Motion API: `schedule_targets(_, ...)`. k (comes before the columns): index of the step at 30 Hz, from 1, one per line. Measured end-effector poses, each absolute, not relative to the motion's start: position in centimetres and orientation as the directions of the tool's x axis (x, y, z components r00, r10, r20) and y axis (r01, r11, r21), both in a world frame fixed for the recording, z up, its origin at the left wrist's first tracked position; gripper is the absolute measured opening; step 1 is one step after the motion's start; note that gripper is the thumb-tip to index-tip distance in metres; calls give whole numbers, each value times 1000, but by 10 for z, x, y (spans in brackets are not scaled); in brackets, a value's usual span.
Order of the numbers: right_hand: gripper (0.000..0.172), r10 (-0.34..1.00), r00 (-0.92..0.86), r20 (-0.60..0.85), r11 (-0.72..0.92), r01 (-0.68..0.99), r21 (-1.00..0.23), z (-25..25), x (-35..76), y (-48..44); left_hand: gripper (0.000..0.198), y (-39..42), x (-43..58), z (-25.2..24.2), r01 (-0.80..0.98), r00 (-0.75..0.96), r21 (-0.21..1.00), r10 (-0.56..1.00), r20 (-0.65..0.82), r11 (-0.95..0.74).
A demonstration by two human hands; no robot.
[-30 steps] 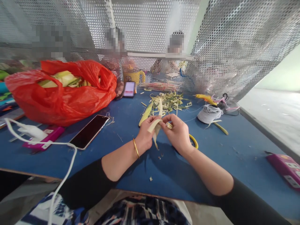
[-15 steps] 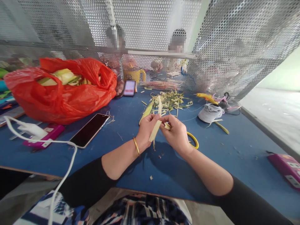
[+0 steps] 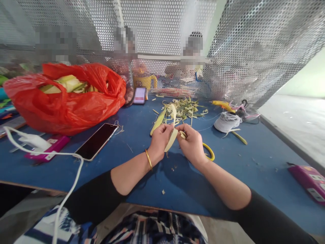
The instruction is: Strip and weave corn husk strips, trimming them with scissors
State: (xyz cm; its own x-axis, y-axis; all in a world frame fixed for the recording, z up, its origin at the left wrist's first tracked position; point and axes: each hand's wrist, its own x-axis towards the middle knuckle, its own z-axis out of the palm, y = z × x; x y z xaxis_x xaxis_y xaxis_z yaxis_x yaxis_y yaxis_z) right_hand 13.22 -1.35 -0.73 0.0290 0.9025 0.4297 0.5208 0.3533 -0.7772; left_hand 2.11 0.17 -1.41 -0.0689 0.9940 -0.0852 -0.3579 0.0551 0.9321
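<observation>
Pinches a pale strip (image 3: 172,141) between the fingers of the left hand (image 3: 159,140), over the middle of the desk (image 3: 142,183). Clamps a husk piece (image 3: 183,135) in the fingers of the right hand (image 3: 191,144), just beside. Has room toward the front edge (image 3: 162,208) and more to the right; ahead, finds a husk pile (image 3: 186,108), then mesh (image 3: 162,27). Hides part of a yellow ring (image 3: 211,151) behind the right wrist (image 3: 203,162). Cannot trace the strip inside the grip, nor make out people (image 3: 191,51) beyond the mesh.
</observation>
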Motion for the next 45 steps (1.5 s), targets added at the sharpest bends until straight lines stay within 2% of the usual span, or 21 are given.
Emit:
schedule_targets(3,8,885,-17,465,405,523,-750,-3,134,-16,34,5,20,-15,-393,-66,914,988,-141,104)
schedule_targets(7,9,838,-134,530,518,501,-693,7,138,-21,36,11,17,-17,-424,-116,903,984,-136,75)
schedule_targets(12,11,726,-286,626,678,449,-581,17,144,-26,41,19,11,-20,-448,-126,891,982,-144,74)
schedule_targets(16,12,653,-361,666,755,386,-530,23,145,-32,43,28,5,-27,-411,-202,910,968,-150,55)
schedule_targets(19,13,639,-393,662,767,262,-585,29,146,-38,47,33,1,-29,-398,-262,916,951,-166,50)
schedule_targets(21,15,669,-410,620,717,136,-684,33,147,-41,49,36,-1,-28,-396,-279,917,946,-165,43)
schedule_targets(24,23,783,-360,508,514,-86,-853,38,150,-42,43,38,-2,-25,-394,-295,918,939,-175,48)
schedule_targets(27,34,868,-289,402,337,-251,-908,42,152,-37,36,35,-1,-19,-385,-293,919,934,-203,79)
schedule_targets(29,36,914,-231,334,285,-222,-933,41,151,-30,34,29,2,-15,-378,-259,919,941,-216,107)
schedule_targets(33,40,991,-60,123,125,27,-992,29,148,-14,28,14,10,-8,-376,-87,916,979,-185,140)
schedule_targets(36,42,999,-41,25,31,145,-989,15,146,-5,22,4,16,-5,-384,32,908,985,-171,170)
schedule_targets(42,35,982,-27,185,180,395,-901,0,148,1,21,-4,19,-1,-389,124,881,963,-239,268)
schedule_targets(45,32,981,48,189,156,391,-907,-1,148,2,19,-4,19,0,-411,167,856,949,-268,315)
